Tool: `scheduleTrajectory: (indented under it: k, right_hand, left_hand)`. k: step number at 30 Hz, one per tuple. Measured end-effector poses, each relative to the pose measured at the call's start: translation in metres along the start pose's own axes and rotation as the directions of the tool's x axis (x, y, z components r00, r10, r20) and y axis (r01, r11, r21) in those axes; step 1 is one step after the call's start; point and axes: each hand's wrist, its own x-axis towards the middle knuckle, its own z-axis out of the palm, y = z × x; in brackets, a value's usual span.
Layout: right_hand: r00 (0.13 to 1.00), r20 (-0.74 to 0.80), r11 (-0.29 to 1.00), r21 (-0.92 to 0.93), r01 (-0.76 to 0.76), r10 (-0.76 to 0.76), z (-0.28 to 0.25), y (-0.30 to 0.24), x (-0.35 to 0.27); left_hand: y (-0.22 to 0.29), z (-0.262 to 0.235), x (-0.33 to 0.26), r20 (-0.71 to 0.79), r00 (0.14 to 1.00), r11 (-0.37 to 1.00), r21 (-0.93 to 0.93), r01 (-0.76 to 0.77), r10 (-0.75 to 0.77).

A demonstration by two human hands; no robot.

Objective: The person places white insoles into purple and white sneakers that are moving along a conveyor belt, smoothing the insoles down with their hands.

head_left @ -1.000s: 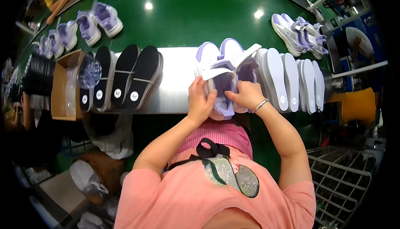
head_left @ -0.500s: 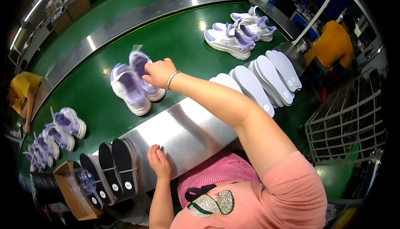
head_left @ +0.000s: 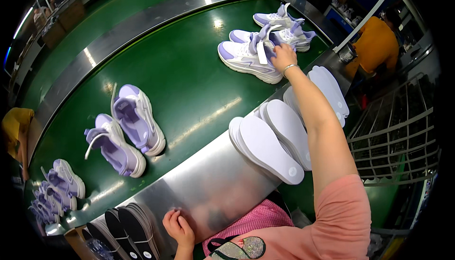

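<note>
My right hand (head_left: 284, 57) reaches to the far right, its fingers closed on the heel opening of a white and lilac sneaker (head_left: 249, 62). Its pair mate (head_left: 239, 36) stands just behind, partly hidden. Near me, my left hand (head_left: 179, 228) rests over the metal ledge (head_left: 208, 179), fingers loosely curled and holding nothing. Left of centre on the green belt (head_left: 189, 70) stand two more sneakers, a farther one (head_left: 137, 120) and a nearer one (head_left: 116, 148), openings toward me and tongues pulled up.
White insoles (head_left: 268, 148) lie in stacks along the ledge at right. Bundled black insoles (head_left: 135, 227) sit beside a cardboard box (head_left: 78, 241) at lower left. More sneakers (head_left: 66, 179) line the far left. A wire rack (head_left: 393, 137) and a person in orange (head_left: 377, 47) are at right.
My right hand has left the pair at left and gone to the sneaker at far right. The pair has shifted left and nearer. My left hand stays by the ledge.
</note>
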Motion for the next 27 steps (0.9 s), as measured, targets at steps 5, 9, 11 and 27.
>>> scheduleTrajectory:
  k: [5, 9, 11, 27]
  right_hand:
    - [0.917, 0.363, 0.985, -0.013, -0.174, 0.166, 0.0, 0.011, 0.023]
    - [0.925, 0.294, 0.968, -0.139, -0.209, 0.242, 0.004, -0.02, 0.034]
    - [0.937, 0.349, 0.983, -0.175, 0.055, 0.009, 0.003, -0.02, 0.03]
    - [0.823, 0.092, 0.713, 0.559, 0.423, -0.56, -0.222, -0.212, -0.179]
  left_hand:
    - [0.009, -0.001, 0.006, 0.126, 0.991, 0.993, 0.12, 0.017, -0.033]
    - [0.015, 0.0, 0.003, 0.079, 0.997, 0.986, 0.164, -0.024, 0.011]
    - [0.015, 0.002, 0.004, 0.074, 0.997, 0.991, 0.129, -0.037, 0.028]
    - [0.065, -0.005, 0.02, -0.211, 0.974, 0.841, -0.54, -0.046, -0.082]
